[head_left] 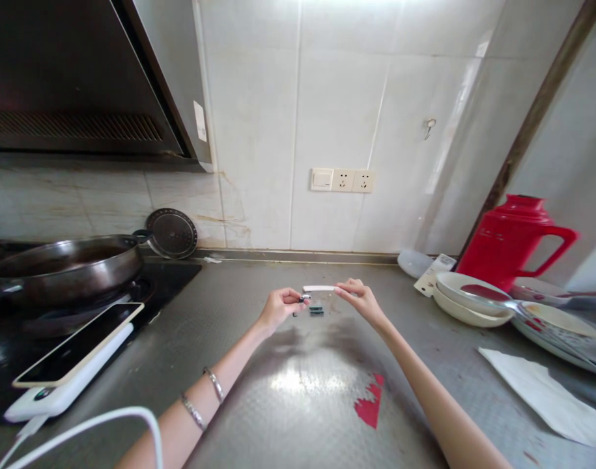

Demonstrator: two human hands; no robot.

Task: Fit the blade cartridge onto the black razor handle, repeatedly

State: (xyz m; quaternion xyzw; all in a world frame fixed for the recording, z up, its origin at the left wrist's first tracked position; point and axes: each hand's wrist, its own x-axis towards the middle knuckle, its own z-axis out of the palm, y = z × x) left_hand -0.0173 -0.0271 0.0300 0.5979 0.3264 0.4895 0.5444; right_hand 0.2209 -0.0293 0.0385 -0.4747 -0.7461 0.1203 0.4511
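Note:
Over the middle of the steel counter [258, 404], my right hand [359, 298] pinches one end of a slim white stick [320, 288]; its kind is not clear. My left hand [281, 307] is closed in a pinch on a small silver-and-black part [305, 298], just below the stick's left end. Whether the two pieces touch I cannot tell. Between the hands, a pair of small dark green cylinders [316, 311], like batteries, lies side by side on the counter. A tiny dark bit [294, 314] shows under my left fingers.
To the left, a metal pan [73, 267] sits on the black stove, near a phone [83, 342] on a white power bank with a cable. A torn red piece [370, 404] lies in front. At right are a red thermos [505, 241], stacked bowls [466, 306] and white paper [542, 391].

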